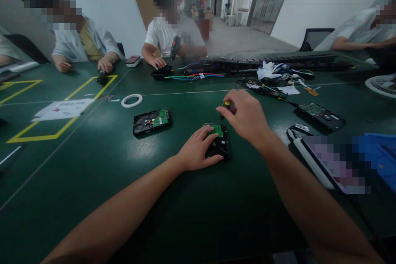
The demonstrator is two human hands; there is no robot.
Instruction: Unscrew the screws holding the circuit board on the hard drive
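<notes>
A black hard drive with a green circuit board [223,142] lies on the green table in front of me. My left hand [199,146] rests on its left side, fingers spread over the board and casing. Above the drive's far edge, my right hand [244,115] is closed around a small screwdriver with a yellow and dark handle [227,104], its shaft pointing down at the board. Whether the tip touches a screw cannot be made out. Another hard drive [151,122] lies to the left, board side up, and a third [320,116] lies at the right.
A white tape ring [132,100] and paper sheet [63,108] lie left. Bundled wires [198,76] and white gloves [272,71] are at the back. A phone-like device [331,163] and blue tray [380,156] are right. Several people sit around the table.
</notes>
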